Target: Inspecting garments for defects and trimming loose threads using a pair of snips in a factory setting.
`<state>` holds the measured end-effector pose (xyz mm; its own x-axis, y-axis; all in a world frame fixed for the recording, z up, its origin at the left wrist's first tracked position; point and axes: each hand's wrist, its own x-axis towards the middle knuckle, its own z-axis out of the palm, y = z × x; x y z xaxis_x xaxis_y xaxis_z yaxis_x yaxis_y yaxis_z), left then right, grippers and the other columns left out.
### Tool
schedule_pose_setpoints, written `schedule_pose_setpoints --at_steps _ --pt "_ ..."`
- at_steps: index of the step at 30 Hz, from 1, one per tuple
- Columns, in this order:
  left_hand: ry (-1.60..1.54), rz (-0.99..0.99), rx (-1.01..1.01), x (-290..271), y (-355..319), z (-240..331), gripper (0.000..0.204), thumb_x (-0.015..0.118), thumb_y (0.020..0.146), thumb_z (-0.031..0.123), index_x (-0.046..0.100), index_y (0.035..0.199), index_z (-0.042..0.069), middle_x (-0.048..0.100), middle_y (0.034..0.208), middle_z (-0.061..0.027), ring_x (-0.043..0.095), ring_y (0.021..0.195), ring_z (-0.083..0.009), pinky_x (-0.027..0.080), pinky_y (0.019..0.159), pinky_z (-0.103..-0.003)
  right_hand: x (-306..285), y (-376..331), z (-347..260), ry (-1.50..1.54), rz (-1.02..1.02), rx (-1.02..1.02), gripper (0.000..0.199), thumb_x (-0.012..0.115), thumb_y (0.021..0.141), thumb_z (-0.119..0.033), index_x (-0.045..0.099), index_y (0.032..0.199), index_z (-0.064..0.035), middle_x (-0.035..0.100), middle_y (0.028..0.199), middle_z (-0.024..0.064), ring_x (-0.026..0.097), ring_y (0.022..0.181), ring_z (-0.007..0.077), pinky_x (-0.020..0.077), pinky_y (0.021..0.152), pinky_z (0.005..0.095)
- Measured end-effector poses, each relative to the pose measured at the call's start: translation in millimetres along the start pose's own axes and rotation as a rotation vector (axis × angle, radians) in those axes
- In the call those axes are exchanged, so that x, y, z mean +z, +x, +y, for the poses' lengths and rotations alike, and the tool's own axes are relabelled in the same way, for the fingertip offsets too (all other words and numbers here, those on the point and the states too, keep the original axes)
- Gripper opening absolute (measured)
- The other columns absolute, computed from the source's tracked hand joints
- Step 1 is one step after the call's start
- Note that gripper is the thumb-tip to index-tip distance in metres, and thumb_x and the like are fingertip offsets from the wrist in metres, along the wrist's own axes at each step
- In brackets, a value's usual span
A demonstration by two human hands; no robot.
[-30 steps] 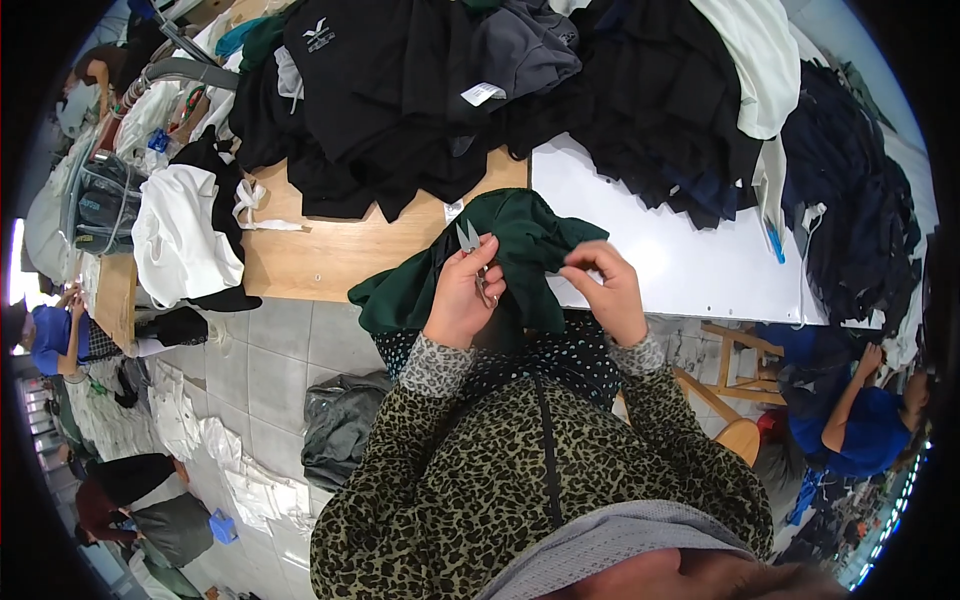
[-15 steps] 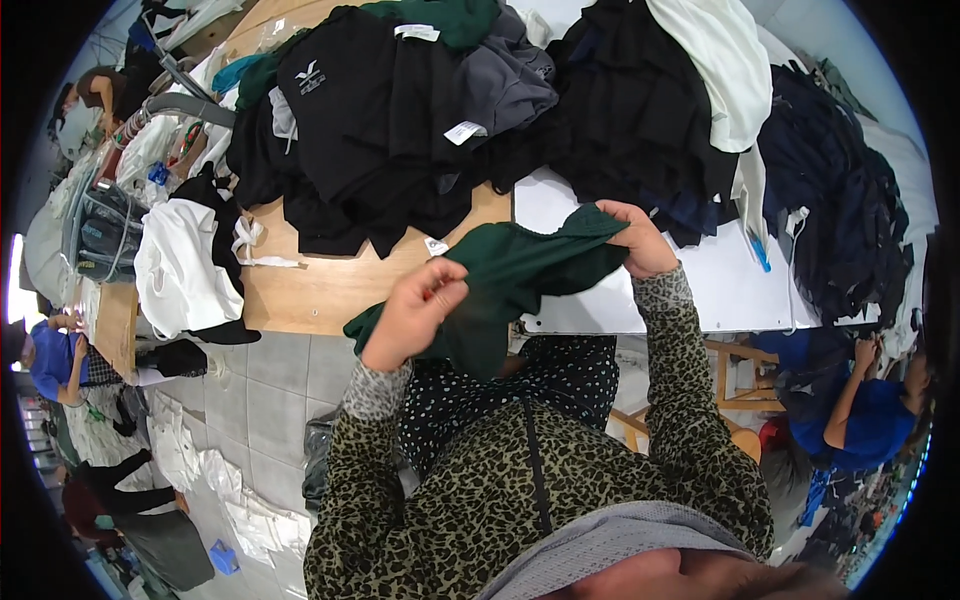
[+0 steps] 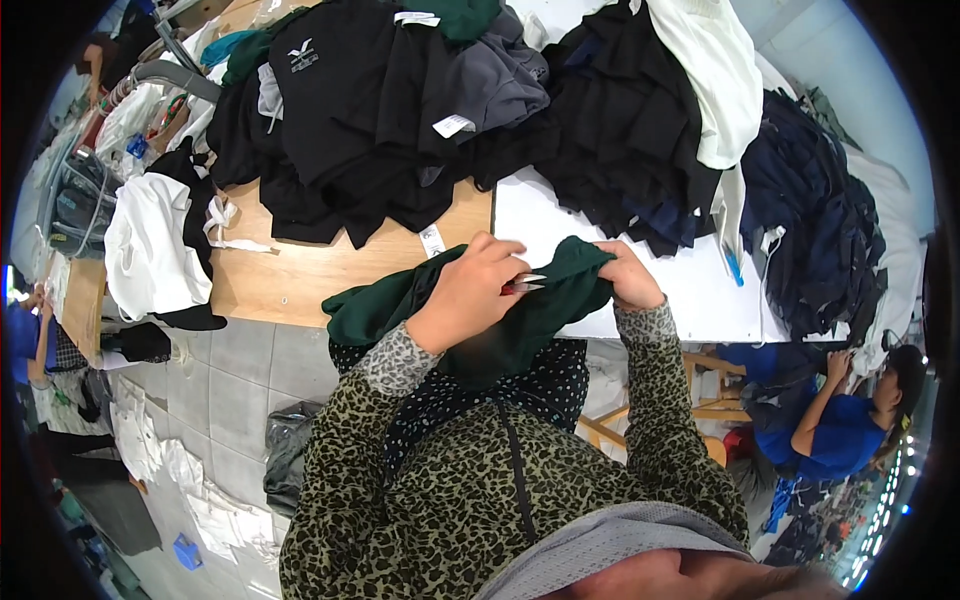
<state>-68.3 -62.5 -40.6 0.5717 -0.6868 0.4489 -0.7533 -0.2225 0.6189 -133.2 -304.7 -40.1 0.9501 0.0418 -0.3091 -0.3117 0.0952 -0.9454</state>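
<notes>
A dark green garment (image 3: 545, 320) is bunched up in front of me at the table's front edge, part of it draped down over my lap. My right hand (image 3: 634, 277) pinches it at the upper right, fingers closed on the cloth. Closed in my left hand (image 3: 468, 293) is a small pair of thread snips (image 3: 528, 283) with a bit of red by the fingers. Its metal blades point right, close above the green cloth. How the left fingers sit on the handle is partly hidden.
Heaps of black clothes (image 3: 350, 120) and dark navy clothes (image 3: 810, 210) lie along the back of the table (image 3: 270, 285). White garments (image 3: 150, 240) hang at the left. A person in blue (image 3: 840, 425) sits at the right. A black plastic bag (image 3: 290, 455) stands on the tiled floor.
My left hand has moved right and up along the cloth, and the snips' blades now show. My right hand has come slightly lower, and the green garment is more bunched between them.
</notes>
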Motion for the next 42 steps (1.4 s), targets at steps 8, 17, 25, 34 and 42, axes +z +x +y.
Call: schedule_pose_setpoints --at_steps 8,17,25,34,42 --pt "-1.017 -0.071 -0.682 -7 -20 -25 0.016 0.069 0.080 0.008 0.056 0.087 0.002 0.057 0.079 0.0042 0.051 0.070 -0.0029 0.042 0.064 -0.018 -3 -10 5 -0.051 0.169 -0.053 0.026 0.057 0.077 0.008 0.064 0.101 0.0050 0.066 0.089 0.0066 0.062 0.079 0.0137 0.0477 0.075 0.0230" --pt "-0.878 0.013 -0.653 -16 -46 -46 0.027 0.075 0.072 0.002 0.056 0.091 0.002 0.059 0.082 0.0031 0.053 0.073 -0.0032 0.045 0.067 -0.018 -28 -5 27 0.370 0.046 0.045 0.023 0.061 0.083 -0.005 0.061 0.102 0.0081 0.068 0.094 0.0135 0.066 0.081 0.0177 0.0518 0.077 0.0267" --pt "-0.839 0.028 -0.653 -19 -50 -43 0.029 0.075 0.073 0.002 0.057 0.095 0.001 0.060 0.086 0.0023 0.054 0.077 -0.0042 0.046 0.069 -0.019 -17 -8 19 0.368 0.048 0.057 0.019 0.059 0.084 -0.004 0.062 0.099 0.0085 0.068 0.093 0.0136 0.066 0.079 0.0168 0.0522 0.076 0.0264" --pt "-0.342 0.170 -0.234 -46 -2 8 0.042 0.079 0.069 0.015 0.060 0.103 0.000 0.051 0.117 -0.0089 0.052 0.078 -0.0124 0.044 0.068 -0.023 69 0 -37 -0.484 0.069 -0.337 0.016 0.066 0.081 -0.009 0.066 0.094 0.0004 0.065 0.073 0.0054 0.057 0.066 0.0061 0.0453 0.059 0.0210" --pt "-0.766 0.216 -0.375 -62 4 14 0.008 0.064 0.083 0.005 0.059 0.087 0.000 0.052 0.068 0.0050 0.043 0.062 -0.0017 0.034 0.054 -0.019 78 19 -33 -0.003 -0.128 -0.601 0.056 0.074 0.073 -0.006 0.049 0.122 -0.0009 0.055 0.117 0.0071 0.050 0.110 0.0150 0.0375 0.095 0.0262"
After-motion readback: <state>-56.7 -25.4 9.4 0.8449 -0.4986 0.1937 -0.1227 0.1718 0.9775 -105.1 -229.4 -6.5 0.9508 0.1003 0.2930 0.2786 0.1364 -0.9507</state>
